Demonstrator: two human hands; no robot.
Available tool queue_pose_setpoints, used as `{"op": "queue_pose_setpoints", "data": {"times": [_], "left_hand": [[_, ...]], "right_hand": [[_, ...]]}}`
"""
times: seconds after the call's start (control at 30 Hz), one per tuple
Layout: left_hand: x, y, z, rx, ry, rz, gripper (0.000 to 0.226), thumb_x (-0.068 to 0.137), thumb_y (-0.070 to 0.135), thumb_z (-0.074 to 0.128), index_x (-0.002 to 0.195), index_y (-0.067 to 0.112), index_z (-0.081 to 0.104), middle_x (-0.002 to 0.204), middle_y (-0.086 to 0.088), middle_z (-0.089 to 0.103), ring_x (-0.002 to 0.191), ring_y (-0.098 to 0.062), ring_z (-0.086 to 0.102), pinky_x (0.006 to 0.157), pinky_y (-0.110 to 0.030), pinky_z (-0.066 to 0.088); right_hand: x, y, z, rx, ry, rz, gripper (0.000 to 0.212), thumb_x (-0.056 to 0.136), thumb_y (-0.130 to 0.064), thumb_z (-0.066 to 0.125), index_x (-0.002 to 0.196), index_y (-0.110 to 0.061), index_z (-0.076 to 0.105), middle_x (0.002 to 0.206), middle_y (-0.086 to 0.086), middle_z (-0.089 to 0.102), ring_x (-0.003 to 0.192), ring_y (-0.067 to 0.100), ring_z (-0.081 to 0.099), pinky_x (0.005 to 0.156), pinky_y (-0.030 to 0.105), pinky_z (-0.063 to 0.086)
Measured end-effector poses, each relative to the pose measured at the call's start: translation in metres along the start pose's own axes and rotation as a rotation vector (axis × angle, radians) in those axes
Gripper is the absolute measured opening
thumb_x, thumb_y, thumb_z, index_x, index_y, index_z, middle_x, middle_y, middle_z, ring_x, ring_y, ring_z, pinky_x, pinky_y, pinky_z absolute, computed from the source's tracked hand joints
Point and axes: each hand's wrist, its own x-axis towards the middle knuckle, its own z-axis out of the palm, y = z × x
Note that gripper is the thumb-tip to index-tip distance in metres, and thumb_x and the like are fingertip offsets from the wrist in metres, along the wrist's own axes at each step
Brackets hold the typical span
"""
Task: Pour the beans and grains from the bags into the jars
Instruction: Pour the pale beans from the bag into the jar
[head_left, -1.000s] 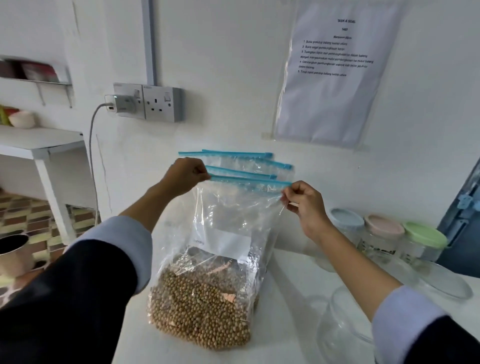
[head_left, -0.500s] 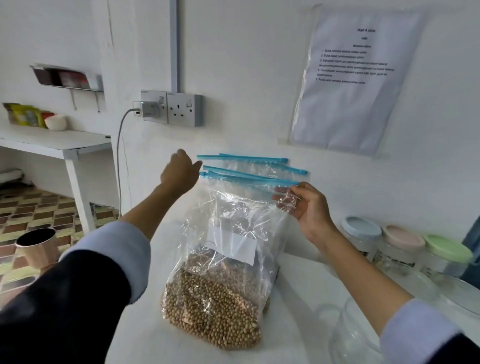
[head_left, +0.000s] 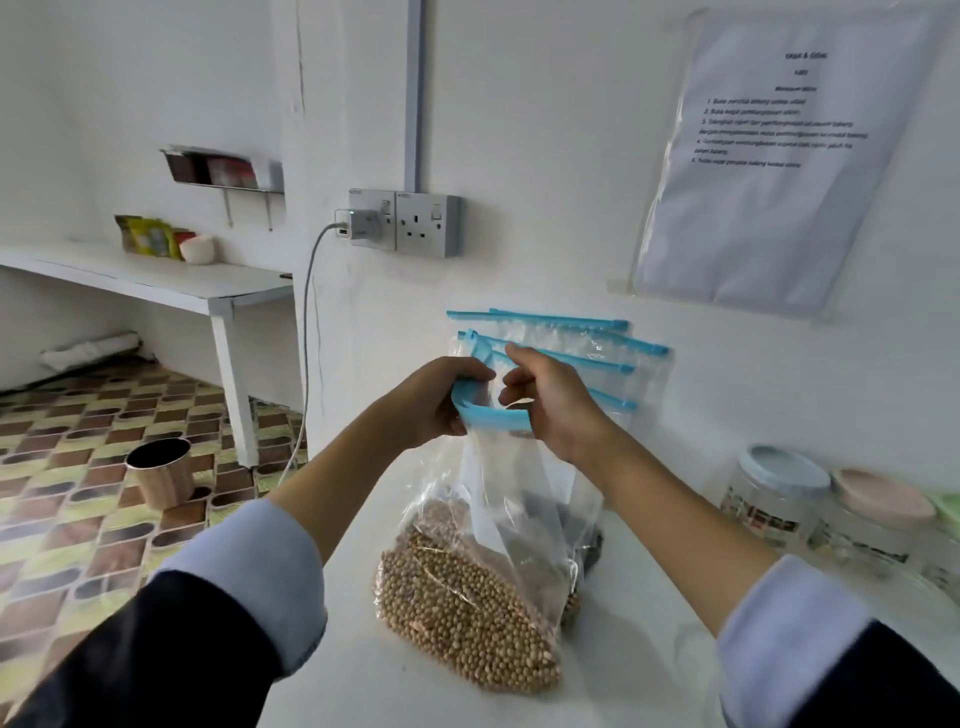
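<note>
Both hands are now meeting at the zip, no longer stretching it wide.
Left hand (head_left: 434, 402) and right hand (head_left: 553, 408) fingers are pinching the blue zip strip (head_left: 493, 418) of the floppy, slippery, bottom-heavy clear plastic bean bag (head_left: 483, 587) near the white desk's (head_left: 363, 680) left edge; holding the stiffer strip looks safest.

Plain domestic utility or pantry-style room, set up as a task station. White plastered walls with a double wall socket (head_left: 427, 225) and plugged-in charger (head_left: 363, 226); white counter (head_left: 363, 675) bearing lidded storage jars (head_left: 779, 493); white side shelf (head_left: 156, 275) holding food packets (head_left: 145, 236); patterned brown-and-green floor tiles (head_left: 78, 457); printed instruction sheet (head_left: 769, 156) in a plastic sleeve taped to the wall.
</note>
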Motion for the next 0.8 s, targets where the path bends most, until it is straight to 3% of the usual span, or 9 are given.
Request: {"op": "queue_pose_setpoints", "data": {"times": [0.1, 0.17, 0.23, 0.3, 0.37, 0.43, 0.6, 0.7, 0.8], "left_hand": [[-0.012, 0.001, -0.001, 0.094, -0.100, 0.095, 0.011, 0.093, 0.018, 0.053, 0.091, 0.008, 0.057, 0.073, -0.004, 0.061, 0.060, -0.012, 0.060, 0.058, -0.021, 0.052], [-0.016, 0.000, -0.004, 0.169, -0.135, 0.168, 0.014, 0.097, 0.017, 0.050, 0.096, 0.008, 0.060, 0.080, -0.004, 0.066, 0.066, -0.012, 0.065, 0.059, -0.021, 0.055], [-0.019, 0.000, -0.010, 0.166, -0.200, 0.187, 0.015, 0.098, 0.014, 0.047, 0.099, 0.007, 0.061, 0.086, -0.006, 0.067, 0.071, -0.012, 0.067, 0.064, -0.021, 0.057], [-0.024, 0.000, -0.015, 0.036, -0.310, 0.160, 0.018, 0.098, 0.008, 0.043, 0.100, 0.003, 0.060, 0.086, -0.007, 0.069, 0.074, -0.014, 0.068, 0.066, -0.022, 0.057], [-0.027, -0.001, -0.018, -0.037, -0.322, 0.148, 0.020, 0.099, 0.005, 0.039, 0.096, 0.000, 0.058, 0.080, -0.008, 0.069, 0.070, -0.015, 0.068, 0.062, -0.022, 0.057], [-0.027, -0.001, -0.018, 0.009, -0.235, 0.152, 0.023, 0.098, 0.006, 0.038, 0.084, 0.001, 0.056, 0.074, -0.009, 0.063, 0.060, -0.012, 0.063, 0.059, -0.022, 0.055], [-0.014, -0.005, -0.037, 0.453, 0.263, 0.219, 0.019, 0.085, 0.005, 0.052, 0.067, 0.001, 0.054, 0.046, -0.005, 0.049, 0.037, -0.014, 0.049, 0.050, -0.024, 0.042], [-0.010, -0.012, -0.073, 0.485, 0.441, 0.178, 0.022, 0.083, 0.004, 0.058, 0.063, 0.000, 0.053, 0.047, -0.006, 0.041, 0.036, -0.017, 0.039, 0.050, -0.024, 0.034], [-0.006, -0.021, -0.091, 0.454, 0.497, 0.147, 0.033, 0.081, 0.001, 0.063, 0.053, 0.005, 0.046, 0.046, -0.004, 0.036, 0.037, -0.015, 0.033, 0.051, -0.025, 0.029]], "right_hand": [[0.009, -0.001, 0.010, -0.096, -0.151, 0.042, 0.045, 0.087, -0.055, 0.059, 0.081, -0.011, 0.060, 0.076, 0.009, 0.056, 0.072, 0.023, 0.053, 0.074, 0.034, 0.052], [0.011, 0.000, 0.015, -0.062, -0.179, 0.050, 0.037, 0.085, -0.051, 0.063, 0.086, -0.015, 0.062, 0.086, 0.009, 0.056, 0.080, 0.022, 0.055, 0.086, 0.037, 0.053], [0.014, 0.003, 0.017, -0.029, -0.181, 0.069, 0.028, 0.088, -0.043, 0.062, 0.082, -0.016, 0.061, 0.074, 0.005, 0.056, 0.066, 0.016, 0.055, 0.066, 0.027, 0.052], [0.017, 0.003, 0.015, -0.007, -0.179, 0.112, 0.026, 0.092, -0.034, 0.056, 0.074, -0.016, 0.056, 0.054, -0.001, 0.052, 0.046, 0.009, 0.048, 0.047, 0.019, 0.041], [0.019, 0.002, 0.011, 0.029, -0.192, 0.146, 0.026, 0.095, -0.025, 0.046, 0.071, -0.014, 0.050, 0.045, -0.002, 0.050, 0.043, 0.010, 0.045, 0.047, 0.019, 0.038], [0.019, 0.001, 0.007, -0.030, -0.220, 0.125, 0.025, 0.093, -0.018, 0.040, 0.072, -0.011, 0.049, 0.048, 0.002, 0.053, 0.050, 0.014, 0.046, 0.054, 0.022, 0.038], [0.031, -0.003, -0.022, -0.667, -0.072, -0.098, 0.022, 0.090, -0.013, 0.047, 0.080, 0.000, 0.061, 0.062, 0.009, 0.063, 0.042, 0.016, 0.055, 0.042, 0.018, 0.042], [0.045, -0.006, -0.062, -0.922, 0.015, -0.136, 0.019, 0.090, -0.014, 0.055, 0.077, -0.002, 0.063, 0.063, 0.007, 0.067, 0.042, 0.014, 0.057, 0.044, 0.019, 0.046], [0.053, -0.004, -0.086, -1.032, -0.048, -0.178, 0.019, 0.091, -0.016, 0.060, 0.073, -0.009, 0.062, 0.071, 0.003, 0.071, 0.053, 0.014, 0.063, 0.059, 0.025, 0.050]]}}
